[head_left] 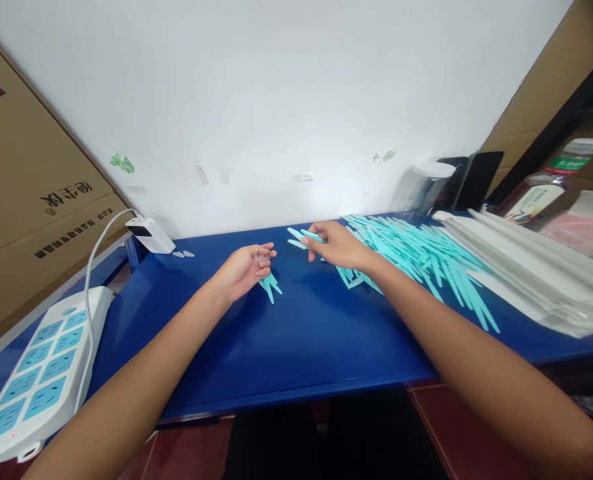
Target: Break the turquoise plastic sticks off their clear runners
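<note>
My right hand (pixel 339 245) pinches several slim teal plastic sticks (pixel 299 235) with narrowed ends, which point left above the blue table. Their exact kind I cannot make out. Left of it, my left hand (pixel 250 270) has loosely curled fingers, with nothing visible between thumb and fingertips. A few more teal sticks (pixel 270 288) fan out from under its fingers, and the hand hides their other ends. A large heap of the same sticks (pixel 411 250) spreads over the table behind and right of my right hand.
On the blue table (pixel 296 347) stand a white plug-in device (pixel 151 235) and two small translucent pieces (pixel 183 254). A power strip (pixel 46 373) lies at the left. Clear plastic bags (pixel 531 267), a white-lidded jar (pixel 433 170) and a bottle (pixel 546 183) are at the right; a white wall (pixel 296 100) rises behind.
</note>
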`<move>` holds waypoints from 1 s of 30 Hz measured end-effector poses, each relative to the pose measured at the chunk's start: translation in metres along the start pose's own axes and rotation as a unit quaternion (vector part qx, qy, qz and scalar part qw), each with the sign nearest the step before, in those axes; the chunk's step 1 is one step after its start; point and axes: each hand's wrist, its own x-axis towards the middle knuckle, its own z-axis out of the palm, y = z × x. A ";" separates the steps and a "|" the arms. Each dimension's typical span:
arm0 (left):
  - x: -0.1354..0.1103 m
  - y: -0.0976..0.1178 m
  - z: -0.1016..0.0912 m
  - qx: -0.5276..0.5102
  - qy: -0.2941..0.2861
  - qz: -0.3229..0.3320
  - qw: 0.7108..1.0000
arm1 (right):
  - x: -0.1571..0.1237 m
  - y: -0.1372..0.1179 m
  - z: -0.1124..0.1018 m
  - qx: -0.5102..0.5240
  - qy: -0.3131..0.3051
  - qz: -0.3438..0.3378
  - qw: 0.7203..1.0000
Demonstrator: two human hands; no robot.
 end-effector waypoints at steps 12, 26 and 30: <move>-0.010 -0.001 0.004 0.140 -0.129 0.077 0.979 | 0.002 0.004 -0.003 -0.027 0.016 -0.008 0.999; -0.003 -0.005 -0.005 0.475 0.028 0.253 0.842 | 0.003 0.006 -0.005 -0.048 0.019 -0.010 0.999; -0.009 -0.015 0.000 0.674 0.018 0.320 0.666 | 0.004 0.009 -0.003 -0.085 0.028 -0.024 0.996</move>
